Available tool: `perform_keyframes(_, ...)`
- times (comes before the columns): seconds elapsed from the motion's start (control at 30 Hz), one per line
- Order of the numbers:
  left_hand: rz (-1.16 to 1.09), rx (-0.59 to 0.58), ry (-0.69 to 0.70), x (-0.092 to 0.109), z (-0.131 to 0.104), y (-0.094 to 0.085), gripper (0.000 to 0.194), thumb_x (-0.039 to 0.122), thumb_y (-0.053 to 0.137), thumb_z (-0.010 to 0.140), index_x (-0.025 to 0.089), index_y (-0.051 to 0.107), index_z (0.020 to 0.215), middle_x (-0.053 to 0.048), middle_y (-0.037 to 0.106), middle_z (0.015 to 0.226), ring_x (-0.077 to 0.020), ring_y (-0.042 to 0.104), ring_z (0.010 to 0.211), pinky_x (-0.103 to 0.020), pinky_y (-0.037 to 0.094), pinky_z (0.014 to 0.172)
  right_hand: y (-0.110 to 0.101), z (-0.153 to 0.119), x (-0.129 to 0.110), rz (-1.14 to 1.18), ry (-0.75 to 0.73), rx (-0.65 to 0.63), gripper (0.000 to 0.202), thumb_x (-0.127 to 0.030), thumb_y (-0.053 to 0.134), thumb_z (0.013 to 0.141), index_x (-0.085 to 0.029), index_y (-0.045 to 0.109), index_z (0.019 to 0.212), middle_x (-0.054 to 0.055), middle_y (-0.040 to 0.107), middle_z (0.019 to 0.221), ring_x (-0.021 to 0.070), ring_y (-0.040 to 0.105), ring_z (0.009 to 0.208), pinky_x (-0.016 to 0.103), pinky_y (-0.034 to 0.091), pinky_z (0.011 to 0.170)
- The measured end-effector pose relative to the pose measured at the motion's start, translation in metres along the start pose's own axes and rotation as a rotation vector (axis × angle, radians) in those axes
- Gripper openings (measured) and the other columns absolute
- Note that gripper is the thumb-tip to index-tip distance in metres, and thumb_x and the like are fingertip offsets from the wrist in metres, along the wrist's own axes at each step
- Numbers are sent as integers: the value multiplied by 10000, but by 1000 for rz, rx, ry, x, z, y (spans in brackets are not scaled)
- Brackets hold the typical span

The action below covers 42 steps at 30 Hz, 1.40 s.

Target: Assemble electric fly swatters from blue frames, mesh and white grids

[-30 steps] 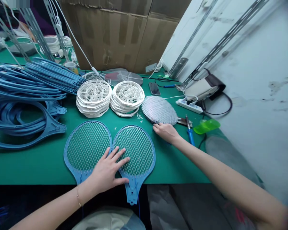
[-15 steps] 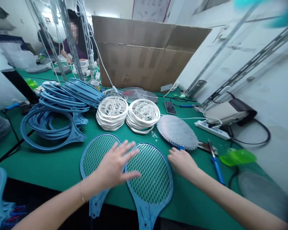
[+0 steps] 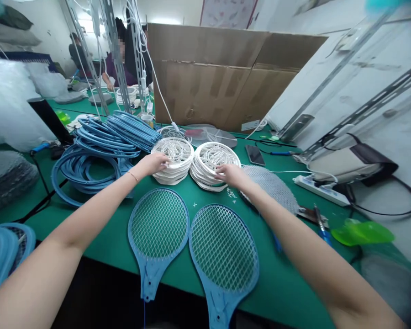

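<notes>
My left hand [image 3: 159, 162] reaches to the near left side of the left stack of white plastic rings [image 3: 174, 176], its fingers closed at the top ring's rim. At the right stack of white rings [image 3: 205, 180], my right hand [image 3: 231, 175] pinches the near right rim. Thin white strands lie inside both stacks. In front of me lie two blue racket frames with metal mesh, the left racket [image 3: 159, 224] and the right racket [image 3: 224, 246], side by side with handles toward me. Under my right forearm is a stack of round metal mesh sheets [image 3: 274, 187], partly hidden.
Blue racket frames [image 3: 116, 132] are piled at left, more [image 3: 7, 251] at the lower left edge. A cardboard sheet [image 3: 205, 87] stands behind. On the right are a phone [image 3: 255, 155], a power strip [image 3: 320, 190], a soldering iron [image 3: 322, 224] and green plastic [image 3: 363, 232]. A co-worker [image 3: 114, 68] sits beyond.
Both hands have moved forward to the white ring stacks. My left hand left its place above the rackets and closed its fingers; my right hand left the mesh stack's near edge. The view has shifted.
</notes>
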State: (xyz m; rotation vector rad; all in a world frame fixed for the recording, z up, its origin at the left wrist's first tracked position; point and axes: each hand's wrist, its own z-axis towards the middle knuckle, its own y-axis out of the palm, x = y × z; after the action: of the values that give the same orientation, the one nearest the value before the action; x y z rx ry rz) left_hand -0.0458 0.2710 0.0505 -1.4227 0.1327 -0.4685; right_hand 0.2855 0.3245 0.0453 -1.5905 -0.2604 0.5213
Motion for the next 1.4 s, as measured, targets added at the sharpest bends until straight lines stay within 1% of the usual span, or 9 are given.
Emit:
perform_keyframes(0.2, -57, 283, -19, 3, 19, -20, 349, 105, 476, 937, 129, 677, 1221, -118, 628, 1076, -217, 628, 991, -349, 497, 920, -3, 3, 16, 153, 20, 103, 207, -285, 766, 786, -162, 799, 950, 90, 720, 1168, 207, 702, 886, 294, 543, 833)
perform_keyframes(0.4, -120, 919, -236, 13, 14, -57, 341, 208, 372, 1032, 130, 625, 1247, -147, 633, 1122, -259, 596, 1145, -402, 478, 997, 8, 12, 12, 212, 70, 84, 220, -288, 707, 845, -140, 806, 974, 86, 774, 901, 222, 715, 817, 287, 539, 770)
perform_keyframes(0.57, -128, 1323, -214, 62, -38, -91, 265, 317, 433, 1040, 302, 655, 1183, -49, 646, 1086, -170, 670, 1010, -320, 589, 848, 12, 8, 7, 144, 20, 57, 261, -258, 715, 818, -173, 782, 1055, 78, 743, 1103, 214, 689, 952, 273, 500, 861)
perform_keyframes(0.7, -130, 1617, -112, 124, -115, -89, 191, 254, 606, 971, 211, 712, 1123, -32, 655, 1030, -167, 730, 850, -329, 648, 685, 18, 2, 2, 35, 22, 85, 179, -182, 690, 801, -171, 780, 955, 112, 688, 1170, 249, 649, 1048, 292, 484, 869)
perform_keyframes(0.9, -211, 1585, -343, 165, -199, -47, 246, 182, 708, 901, 240, 744, 1137, -28, 687, 1035, -221, 761, 795, -387, 676, 636, 11, 13, -1, 4, 11, 163, 169, -280, 660, 880, -156, 747, 955, 108, 688, 1097, 222, 646, 983, 308, 488, 867)
perform_keyframes(1.03, -313, 1466, -558, 169, -218, -36, 210, 230, 704, 911, 196, 738, 1115, -58, 706, 1045, -235, 762, 784, -405, 682, 633, 1, 22, -4, 7, 20, 226, 185, -306, 640, 896, -150, 726, 947, 115, 705, 1008, 243, 640, 956, 343, 501, 849)
perform_keyframes(1.17, -294, 1480, -517, 163, -222, -33, 214, 195, 687, 914, 191, 739, 1121, -60, 696, 1046, -226, 761, 761, -403, 686, 625, -12, 11, -12, -35, 1, 374, 258, -216, 469, 970, -103, 681, 1064, 183, 661, 1173, 271, 621, 1038, 359, 496, 834)
perform_keyframes(1.3, -33, 1540, -243, 146, -243, -24, 353, 75, 745, 805, 195, 748, 1137, -37, 687, 970, -241, 757, 760, -427, 691, 649, -19, -66, -26, -127, -151, 587, 296, -209, 414, 1019, -144, 687, 1114, 146, 687, 1201, 257, 654, 1051, 355, 520, 815)
perform_keyframes(1.4, 204, 1345, -151, 140, -269, -15, 573, -3, 781, 702, 229, 707, 1221, -31, 709, 962, -236, 758, 776, -364, 678, 646, -1, -168, -37, -192, -553, 754, 322, -129, 604, 943, -254, 664, 1234, 63, 730, 1171, 204, 707, 981, 317, 573, 781)
